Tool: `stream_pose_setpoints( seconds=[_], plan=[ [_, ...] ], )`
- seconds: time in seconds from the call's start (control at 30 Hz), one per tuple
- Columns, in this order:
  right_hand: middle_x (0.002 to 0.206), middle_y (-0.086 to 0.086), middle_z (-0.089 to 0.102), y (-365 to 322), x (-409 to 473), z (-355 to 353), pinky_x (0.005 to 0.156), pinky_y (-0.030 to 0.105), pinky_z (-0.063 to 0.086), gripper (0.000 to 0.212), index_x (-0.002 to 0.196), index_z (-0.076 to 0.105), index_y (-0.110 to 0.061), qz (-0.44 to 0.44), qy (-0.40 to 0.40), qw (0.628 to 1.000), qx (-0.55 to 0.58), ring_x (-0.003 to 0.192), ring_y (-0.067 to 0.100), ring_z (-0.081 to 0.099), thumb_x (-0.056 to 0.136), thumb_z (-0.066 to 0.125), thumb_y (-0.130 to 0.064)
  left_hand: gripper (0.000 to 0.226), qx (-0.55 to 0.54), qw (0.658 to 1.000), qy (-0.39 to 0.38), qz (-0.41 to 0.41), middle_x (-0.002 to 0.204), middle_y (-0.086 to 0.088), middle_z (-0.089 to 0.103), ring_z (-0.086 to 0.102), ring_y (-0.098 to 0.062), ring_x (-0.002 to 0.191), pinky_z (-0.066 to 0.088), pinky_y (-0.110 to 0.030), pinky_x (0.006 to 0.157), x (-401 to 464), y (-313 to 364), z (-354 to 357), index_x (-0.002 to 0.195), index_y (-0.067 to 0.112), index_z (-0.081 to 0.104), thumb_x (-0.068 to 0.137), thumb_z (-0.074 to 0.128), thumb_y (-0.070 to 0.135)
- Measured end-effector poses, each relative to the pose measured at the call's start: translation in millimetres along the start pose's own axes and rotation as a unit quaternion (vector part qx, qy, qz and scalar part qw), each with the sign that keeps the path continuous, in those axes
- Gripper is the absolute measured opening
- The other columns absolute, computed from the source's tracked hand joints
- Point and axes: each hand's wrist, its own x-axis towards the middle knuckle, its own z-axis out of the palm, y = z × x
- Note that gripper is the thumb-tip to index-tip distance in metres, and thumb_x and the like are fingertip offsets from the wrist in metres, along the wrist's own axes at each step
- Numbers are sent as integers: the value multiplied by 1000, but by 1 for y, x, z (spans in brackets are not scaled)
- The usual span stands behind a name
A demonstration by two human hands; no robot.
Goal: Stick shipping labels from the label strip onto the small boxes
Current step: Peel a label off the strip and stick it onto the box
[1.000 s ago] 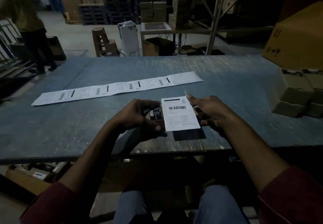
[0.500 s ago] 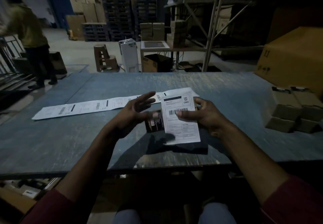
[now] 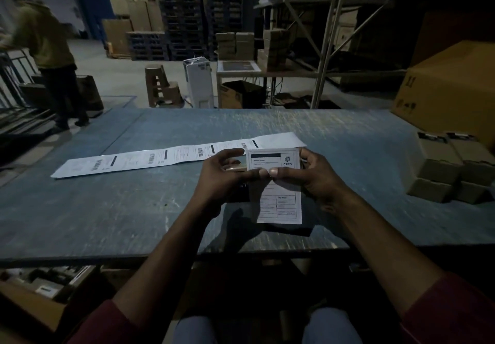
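I hold a small box [image 3: 237,165] above the blue table [image 3: 107,209], mostly hidden behind my hands and a white shipping label [image 3: 276,199]. The label lies over the box and hangs down below it. My left hand [image 3: 222,174] grips the box from the left, thumb pressing the label's middle. From the right, my right hand [image 3: 308,174] curls round the box, its thumb meeting the left thumb on the label. The long label strip [image 3: 150,158] lies flat on the table behind my hands.
Several small brown boxes [image 3: 452,172] are stacked at the table's right edge, below a large carton [image 3: 452,89]. Another person [image 3: 45,48] stands at the far left beyond the table. Shelving, pallets and cartons fill the background. An open box of items [image 3: 45,284] sits under the table's left.
My left hand went from spread fingers to gripping the box. Both thumbs now press the label onto the box, and the box with label sits higher and more upright.
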Motion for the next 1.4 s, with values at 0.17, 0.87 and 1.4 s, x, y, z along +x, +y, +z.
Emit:
stream_pose_setpoints(
  seconds=[0.17,0.87,1.4],
  plan=[
    [109,12,80,-2,-4,8,88,45,62,46,117,70,-4,-38,18,999,19,103,33,76,79,89,-20,59,-21,999,36,21,114,-8,66,72,-20,96,64,-35,57,-10,14,7,117,22,74,64,100,19],
    [77,3,69,-8,-3,9,62,29,46,17,105,71,-20,138,44,984,105,67,19,63,88,74,-19,46,-53,993,84,62,89,-4,61,65,-14,74,60,-29,58,-15,5,17,111,30,78,72,93,10],
    [75,11,70,-13,-2,1,73,39,45,20,81,71,-12,194,104,974,54,66,29,64,89,65,-29,17,-36,998,-56,21,98,-7,78,75,-19,97,65,-56,74,-7,15,4,113,21,79,97,71,17]
  ],
)
